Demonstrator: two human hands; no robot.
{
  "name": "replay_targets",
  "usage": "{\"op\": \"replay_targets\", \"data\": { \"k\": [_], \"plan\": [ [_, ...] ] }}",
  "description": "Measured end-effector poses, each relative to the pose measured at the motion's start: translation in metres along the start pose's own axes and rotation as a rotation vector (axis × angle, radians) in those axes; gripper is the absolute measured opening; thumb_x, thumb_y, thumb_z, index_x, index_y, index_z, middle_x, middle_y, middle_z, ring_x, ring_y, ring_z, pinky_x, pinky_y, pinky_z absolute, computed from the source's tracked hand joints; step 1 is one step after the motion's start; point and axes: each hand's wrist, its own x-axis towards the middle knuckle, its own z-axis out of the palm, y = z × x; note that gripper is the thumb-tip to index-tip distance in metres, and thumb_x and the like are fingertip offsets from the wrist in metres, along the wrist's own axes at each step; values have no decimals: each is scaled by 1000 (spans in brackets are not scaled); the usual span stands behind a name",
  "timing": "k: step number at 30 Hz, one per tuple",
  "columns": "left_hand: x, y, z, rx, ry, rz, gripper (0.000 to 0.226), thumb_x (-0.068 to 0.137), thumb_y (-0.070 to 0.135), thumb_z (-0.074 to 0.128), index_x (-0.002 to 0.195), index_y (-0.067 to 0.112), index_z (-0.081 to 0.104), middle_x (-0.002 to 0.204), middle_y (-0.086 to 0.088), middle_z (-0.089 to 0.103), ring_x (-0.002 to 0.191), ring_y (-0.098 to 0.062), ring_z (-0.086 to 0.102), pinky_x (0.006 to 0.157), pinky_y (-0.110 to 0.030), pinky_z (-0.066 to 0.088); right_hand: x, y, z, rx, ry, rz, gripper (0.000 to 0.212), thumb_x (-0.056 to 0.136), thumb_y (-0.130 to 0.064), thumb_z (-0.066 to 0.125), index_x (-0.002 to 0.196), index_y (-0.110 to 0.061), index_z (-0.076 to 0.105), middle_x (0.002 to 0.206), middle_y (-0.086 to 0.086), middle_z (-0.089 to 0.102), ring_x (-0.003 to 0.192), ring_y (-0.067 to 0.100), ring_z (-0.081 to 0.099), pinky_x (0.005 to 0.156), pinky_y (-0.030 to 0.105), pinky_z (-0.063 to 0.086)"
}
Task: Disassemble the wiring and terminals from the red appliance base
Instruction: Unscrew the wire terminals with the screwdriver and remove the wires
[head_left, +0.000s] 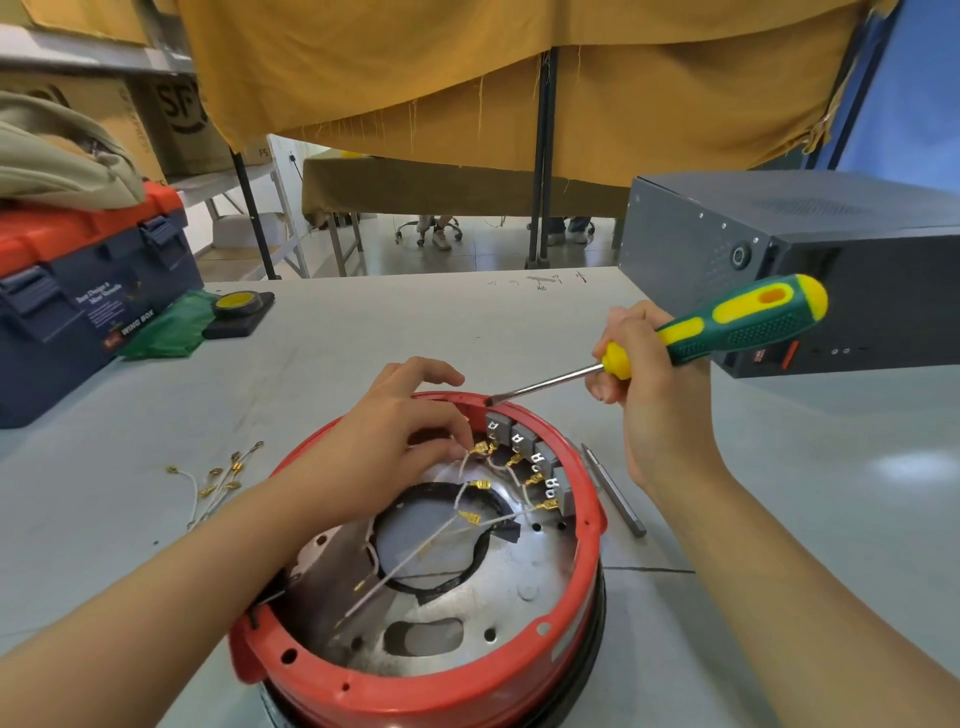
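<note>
A round red appliance base with a bare metal floor sits upside down at the near middle of the pale grey counter. Far left on the counter stands a navy toolbox with an orange lid, then a roll of yellow tape on a black pad, and nearer, a loose bundle of white wires with brass terminals lying apart from the base. The left hand reaches into the base, its grip pinching a white wire with a brass connector beside a row of grey terminal blocks along the far inner rim. Just right of the base lies a slim grey metal rod. The right hand has its grip wrapped round a green and yellow flat-blade screwdriver, the tip close to the rim above the blocks. Far right sits a dark grey metal case.
</note>
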Motion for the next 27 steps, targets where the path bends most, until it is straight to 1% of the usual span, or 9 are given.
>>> {"op": "replay_targets", "data": {
  "k": [4,6,8,10,13,17,20,23,27],
  "plan": [
    [1,1,-7,-93,74,-55,12,85,20,67,81,30,70,106,17,55,99,0,51,86,-8,35,-8,2,5,-178,-33,-46,29,81,-45,57,61,-24,53,51,-7,50,48,7,47,51,15,40],
    [1,2,-10,-132,130,-80,15,85,18,67,80,32,69,93,13,64,89,0,57,80,-9,40,-12,3,7,-255,-51,-78,37,84,-46,58,72,-11,54,51,-5,54,49,3,51,52,11,41],
    [0,1,-13,-178,199,-122,17,84,18,67,79,34,68,82,14,69,81,1,60,74,-7,41,-15,3,8,-284,-81,-100,39,87,-44,58,80,-5,56,54,-4,58,49,1,54,51,11,43],
    [-2,-1,-15,-230,259,-154,19,85,18,67,78,36,68,75,16,70,74,2,63,70,-6,43,-18,2,10,-322,-130,-115,38,87,-47,58,83,-9,58,57,-3,62,50,0,56,53,10,45],
    [-6,-5,-18,-286,391,-201,20,86,18,66,75,34,67,66,11,69,64,-4,64,69,-14,48,-20,2,11,-373,-200,-99,32,82,-47,55,84,-16,59,62,-1,64,54,1,58,56,13,47],
    [-11,-14,-29,-432,569,-344,16,87,12,63,78,24,68,64,3,69,59,-12,66,70,-28,53,-23,4,10,-430,-308,-63,26,82,-47,59,86,-22,64,74,2,67,66,13,64,63,19,52],
    [-20,-23,-39,-458,616,-444,12,88,12,62,80,19,68,63,2,69,55,-9,65,63,-23,50,-25,6,10,-412,-358,-51,20,80,-47,61,84,-28,66,74,-4,67,68,11,64,64,19,53],
    [-36,-37,-52,-465,657,-529,11,89,12,61,81,16,68,61,0,69,53,-8,64,58,-24,49,-25,6,10,-434,-359,-53,20,79,-50,61,85,-31,66,74,-2,67,69,17,65,65,26,54],
    [-63,-65,-67,-504,693,-681,11,90,9,58,83,12,66,62,-3,67,50,-10,62,60,-26,50,-22,7,7,-465,-367,-61,18,79,-51,60,84,-34,65,75,-3,68,70,14,67,65,24,55]
  ]
}}
